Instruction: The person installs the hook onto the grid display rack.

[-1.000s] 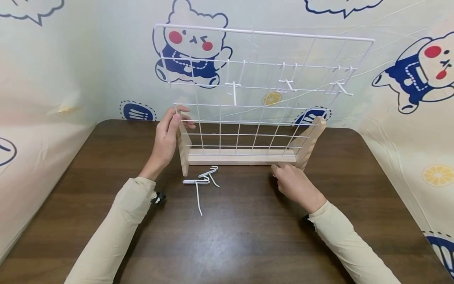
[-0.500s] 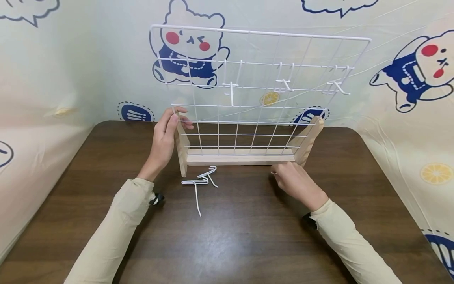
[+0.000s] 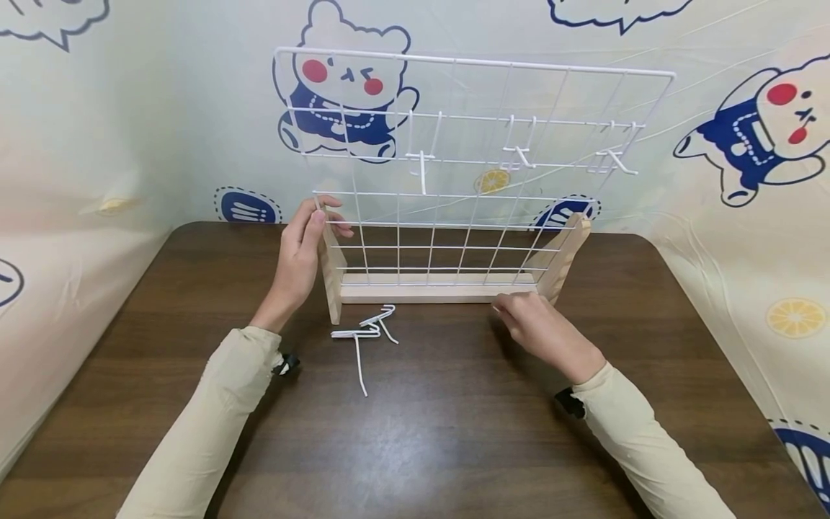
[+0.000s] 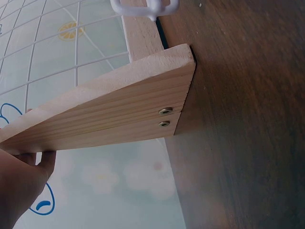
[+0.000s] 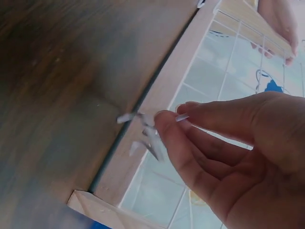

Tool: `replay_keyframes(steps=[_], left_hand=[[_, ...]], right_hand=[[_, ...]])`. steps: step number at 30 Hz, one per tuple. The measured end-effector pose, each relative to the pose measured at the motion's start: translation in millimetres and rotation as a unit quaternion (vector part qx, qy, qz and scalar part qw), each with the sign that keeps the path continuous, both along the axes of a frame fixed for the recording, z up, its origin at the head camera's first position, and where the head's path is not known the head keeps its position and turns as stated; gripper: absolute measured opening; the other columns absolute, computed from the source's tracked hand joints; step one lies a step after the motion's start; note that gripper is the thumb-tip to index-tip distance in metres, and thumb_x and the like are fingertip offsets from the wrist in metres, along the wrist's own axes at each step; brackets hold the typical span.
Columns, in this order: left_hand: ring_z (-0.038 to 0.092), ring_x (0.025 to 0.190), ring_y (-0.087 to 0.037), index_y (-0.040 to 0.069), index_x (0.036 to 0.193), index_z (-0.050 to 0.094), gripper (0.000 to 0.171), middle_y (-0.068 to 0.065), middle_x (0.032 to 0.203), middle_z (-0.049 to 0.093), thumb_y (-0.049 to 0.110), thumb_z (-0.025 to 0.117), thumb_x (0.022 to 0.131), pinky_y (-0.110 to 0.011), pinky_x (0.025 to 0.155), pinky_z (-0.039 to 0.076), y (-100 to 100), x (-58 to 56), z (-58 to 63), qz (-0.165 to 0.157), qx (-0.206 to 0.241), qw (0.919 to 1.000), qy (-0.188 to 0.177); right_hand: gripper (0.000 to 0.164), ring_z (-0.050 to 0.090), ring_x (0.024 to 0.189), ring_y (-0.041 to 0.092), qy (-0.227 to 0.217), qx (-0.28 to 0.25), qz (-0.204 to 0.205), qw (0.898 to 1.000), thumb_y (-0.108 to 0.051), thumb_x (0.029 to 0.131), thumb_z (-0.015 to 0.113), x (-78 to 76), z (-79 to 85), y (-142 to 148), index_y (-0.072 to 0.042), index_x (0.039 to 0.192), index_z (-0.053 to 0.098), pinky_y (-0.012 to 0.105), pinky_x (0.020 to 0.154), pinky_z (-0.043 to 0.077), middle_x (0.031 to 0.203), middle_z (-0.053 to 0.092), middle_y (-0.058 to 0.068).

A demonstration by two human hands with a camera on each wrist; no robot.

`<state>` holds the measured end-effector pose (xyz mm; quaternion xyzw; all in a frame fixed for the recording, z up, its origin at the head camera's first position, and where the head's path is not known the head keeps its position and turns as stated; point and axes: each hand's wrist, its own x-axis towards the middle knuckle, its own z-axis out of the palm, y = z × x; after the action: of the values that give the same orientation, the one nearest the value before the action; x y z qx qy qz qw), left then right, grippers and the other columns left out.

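Note:
A white wire grid rack point(image 3: 454, 223) with wooden side panels and a wooden base bar point(image 3: 415, 291) stands at the back of the table. My left hand point(image 3: 300, 249) grips the top of the left side panel point(image 3: 333, 277), thumb in front and fingers behind. In front of the base's right end, my right hand point(image 3: 534, 324) pinches a small white wire hook point(image 5: 148, 131) between thumb and index finger; it is blurred in the right wrist view. Two loose white hooks point(image 3: 359, 346) lie on the table before the rack's left end.
Three white hooks hang along the upper part of the grid, one of them the left hook point(image 3: 422, 166). A printed cloth point(image 3: 214, 94) rises behind the brown table point(image 3: 415, 432). Two screw heads point(image 4: 165, 111) show on the outer side panel.
My right hand has risen slightly and shifted a little left, still pinching the hook. The left hand keeps its grip on the side panel.

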<state>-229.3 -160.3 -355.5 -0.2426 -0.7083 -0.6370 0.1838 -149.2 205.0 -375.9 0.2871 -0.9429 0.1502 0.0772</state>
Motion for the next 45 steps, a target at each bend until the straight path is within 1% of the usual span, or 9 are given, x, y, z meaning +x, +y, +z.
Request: replay_keyframes(steps=[5,9,12,19,25,30,33,40,45], left_hand=[[0.063,0.093,-0.043,-0.004,0.128,0.052,0.036,-0.036,0.106,0.06,0.02,0.033,0.108,-0.043,0.094,0.049,0,-0.3,-0.6,0.0,0.0,1.0,0.0],[0.064,0.094,-0.042,-0.002,0.129,0.053,0.036,-0.033,0.107,0.061,0.021,0.033,0.108,-0.039,0.094,0.049,0,0.3,0.0,-0.003,0.001,1.0,-0.002],[0.064,0.093,-0.04,-0.001,0.129,0.053,0.036,-0.032,0.107,0.061,0.022,0.034,0.108,-0.037,0.094,0.049,0,0.7,0.5,-0.005,0.004,1.0,-0.001],[0.065,0.093,-0.036,-0.001,0.129,0.053,0.037,-0.029,0.107,0.062,0.023,0.035,0.108,-0.035,0.094,0.049,0,1.6,0.7,-0.007,0.006,1.0,0.002],[0.065,0.093,-0.037,0.001,0.129,0.053,0.036,-0.029,0.107,0.063,0.023,0.035,0.108,-0.035,0.093,0.049,0,1.7,0.6,-0.007,0.006,1.0,0.002],[0.065,0.093,-0.036,0.001,0.129,0.054,0.036,-0.03,0.106,0.062,0.022,0.035,0.108,-0.036,0.093,0.049,1,1.2,0.5,-0.007,0.007,0.9999,0.003],[0.065,0.093,-0.036,0.001,0.129,0.054,0.036,-0.03,0.106,0.062,0.022,0.034,0.108,-0.036,0.093,0.049,1,1.2,0.2,-0.007,0.006,1.0,0.003],[0.066,0.092,-0.033,-0.001,0.13,0.053,0.037,-0.029,0.106,0.062,0.022,0.035,0.108,-0.038,0.091,0.05,1,1.0,-0.4,-0.006,0.013,0.9999,0.001],[0.066,0.093,-0.032,0.001,0.13,0.053,0.036,-0.029,0.107,0.062,0.023,0.035,0.108,-0.037,0.091,0.05,1,1.3,0.1,-0.009,0.015,0.9998,-0.002]], right_hand=[[0.018,0.052,0.063,0.013,0.0,-0.032,0.005,0.999,0.002,0.091,0.064,-0.4,8.1,1,-0.008,0.076,0.064,0.034,0.062,0.048,0.066,0.055,-0.003],[0.008,0.056,0.068,0.013,0.003,-0.058,0.005,0.998,0.0,0.09,0.066,1.4,16.6,4,-0.005,0.085,0.071,0.034,0.064,0.05,0.075,0.064,0.0],[0.006,0.057,0.067,0.011,-0.002,-0.076,0.007,0.997,-0.002,0.092,0.067,3.1,22.5,6,-0.003,0.093,0.073,0.031,0.062,0.05,0.08,0.067,0.001],[0.005,0.052,0.063,0.006,-0.018,-0.119,0.025,0.992,-0.007,0.094,0.068,6.1,33.3,8,-0.008,0.096,0.072,0.025,0.057,0.046,0.078,0.066,-0.001],[0.005,0.054,0.064,0.005,-0.007,-0.163,0.04,0.986,-0.009,0.093,0.07,7.3,37.2,8,-0.011,0.096,0.073,0.021,0.058,0.044,0.08,0.069,-0.003],[0.006,0.06,0.072,0.006,-0.021,-0.2,0.036,0.979,-0.009,0.092,0.071,10.4,40.7,7,-0.009,0.097,0.075,0.023,0.063,0.051,0.085,0.072,-0.003],[0.007,0.062,0.074,0.006,-0.023,-0.209,0.037,0.977,-0.008,0.092,0.071,12.0,41.7,7,-0.009,0.098,0.075,0.024,0.065,0.053,0.088,0.073,-0.002],[0.011,0.063,0.074,0.006,-0.002,-0.231,0.041,0.972,-0.004,0.088,0.074,14.3,46.3,7,-0.01,0.097,0.076,0.018,0.067,0.053,0.088,0.073,-0.004],[0.013,0.067,0.073,0.009,0.002,-0.256,0.028,0.966,-0.003,0.087,0.075,16.8,49.0,7,-0.011,0.098,0.077,0.018,0.067,0.054,0.091,0.074,-0.004]])
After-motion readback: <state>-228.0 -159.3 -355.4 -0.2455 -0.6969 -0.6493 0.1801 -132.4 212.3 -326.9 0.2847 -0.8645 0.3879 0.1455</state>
